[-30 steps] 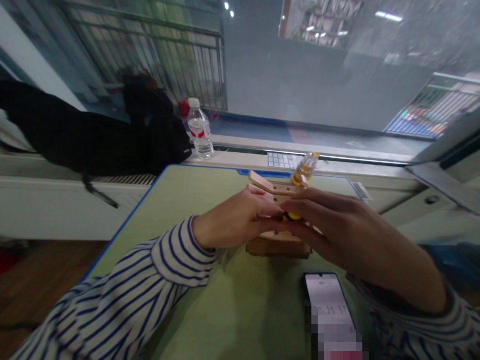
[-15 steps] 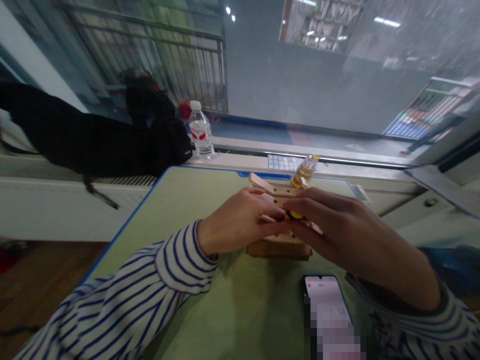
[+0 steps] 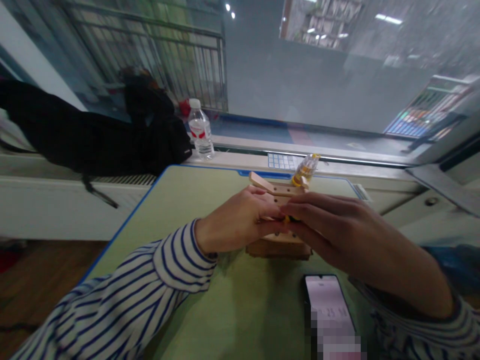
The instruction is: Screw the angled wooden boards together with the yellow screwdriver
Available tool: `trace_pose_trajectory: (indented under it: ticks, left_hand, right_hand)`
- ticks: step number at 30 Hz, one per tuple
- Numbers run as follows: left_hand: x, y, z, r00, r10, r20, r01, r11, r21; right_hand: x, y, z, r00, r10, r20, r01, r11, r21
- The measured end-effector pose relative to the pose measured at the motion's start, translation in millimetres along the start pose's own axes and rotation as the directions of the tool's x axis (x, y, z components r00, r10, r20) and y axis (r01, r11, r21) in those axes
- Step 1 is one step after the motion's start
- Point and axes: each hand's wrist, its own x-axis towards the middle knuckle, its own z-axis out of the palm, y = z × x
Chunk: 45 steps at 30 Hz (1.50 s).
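Observation:
My left hand (image 3: 236, 220) reaches in from the left, its fingers closed together over a small wooden construction with drilled holes. My right hand (image 3: 337, 225) comes from the right and pinches a small yellow and black piece (image 3: 290, 219), mostly covered by fingers. The fingertips of both hands meet there. What lies between my left fingertips is hidden. Around them show a holed wooden strip (image 3: 285, 190) and an angled wooden bar (image 3: 260, 181). Beneath sits a brown block-like base (image 3: 277, 248) on the table.
A lit phone (image 3: 328, 300) lies on the green table (image 3: 225, 315) near my right forearm. Behind the wood stands a clear, yellow-ended bottle-like thing (image 3: 305, 170). On the sill are a water bottle (image 3: 200, 130), a black bag (image 3: 112, 140) and a blue-white gridded sheet (image 3: 283, 161).
My right hand has shifted slightly and its fingers have turned, so less of the yellow piece shows. The left hand stays nearly in place.

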Motion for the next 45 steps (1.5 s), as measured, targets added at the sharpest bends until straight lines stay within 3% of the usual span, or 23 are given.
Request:
trace_pose_trajectory:
  ticks: [13,19,23,33,45]
  left_hand:
    - [-0.6,-3.9,-0.2,0.999,0.053,0.01,-0.052,0.995,-0.085]
    - [-1.8,-2.4,0.2,1.0,0.014,-0.013,-0.014,0.999,-0.041]
    - [-1.2,1.8,1.1,0.999,-0.011,-0.039,0.011,1.0,-0.007]
    - [0.3,2.1,0.1,0.999,-0.018,-0.035,0.018,1.0,0.003]
    - [0.7,-3.9,3.7,1.0,-0.013,-0.01,0.013,0.999,-0.036]
  right_hand:
    - [0.1,-2.6,2.7,0.998,0.036,0.047,-0.034,0.999,-0.031]
    - [-0.1,-0.9,3.6,0.999,0.047,0.005,-0.046,0.999,-0.026]
    - [0.3,0.3,3.9,0.996,0.072,0.042,-0.07,0.997,-0.043]
    - [1.0,4.2,3.0,0.997,0.082,-0.011,-0.081,0.994,0.079]
    - [0.8,0.3,6.6,0.998,0.067,0.004,-0.066,0.998,-0.023]
